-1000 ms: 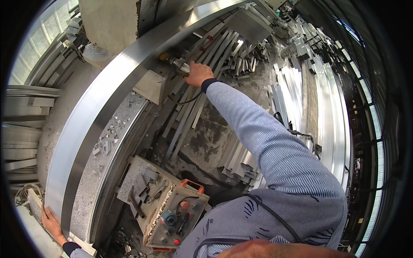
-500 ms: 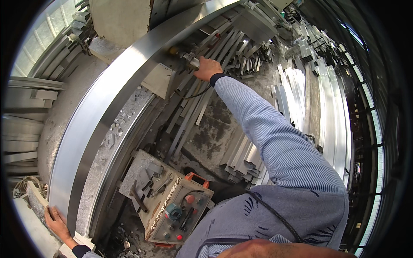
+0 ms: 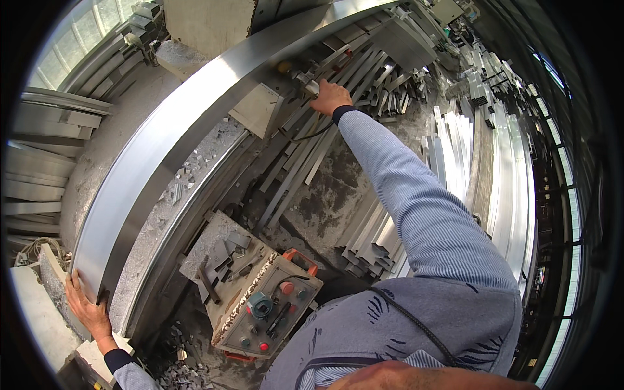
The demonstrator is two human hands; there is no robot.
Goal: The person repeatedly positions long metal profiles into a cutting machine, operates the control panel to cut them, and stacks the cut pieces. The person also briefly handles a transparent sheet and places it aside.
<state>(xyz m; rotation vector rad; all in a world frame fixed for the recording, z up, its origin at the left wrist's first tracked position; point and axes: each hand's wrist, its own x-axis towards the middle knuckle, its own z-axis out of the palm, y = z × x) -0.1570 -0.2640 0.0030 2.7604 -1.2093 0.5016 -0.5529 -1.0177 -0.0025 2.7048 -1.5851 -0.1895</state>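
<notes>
Bar (image 3: 162,117) ran lower left to top of frame. Left hand (image 3: 89,312) lay against its lower-left end, fingers extended, probably steadying it; couldn't tell if it pinched. Right hand (image 3: 332,99), upper centre, was curled round the fitting (image 3: 305,82) beside the bar, likely for control. Control box (image 3: 270,309), lower centre, sat near the body, presumably for reach.

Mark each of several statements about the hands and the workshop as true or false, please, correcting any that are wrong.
1. The left hand touches the long metal bar. True.
2. The right hand rests on the control box. False: it grips a metallic fitting.
3. The control box has an orange handle. True.
4. The right sleeve is plain red. False: it is striped blue and white.
5. Metal profiles lie right of the right arm. True.
</notes>
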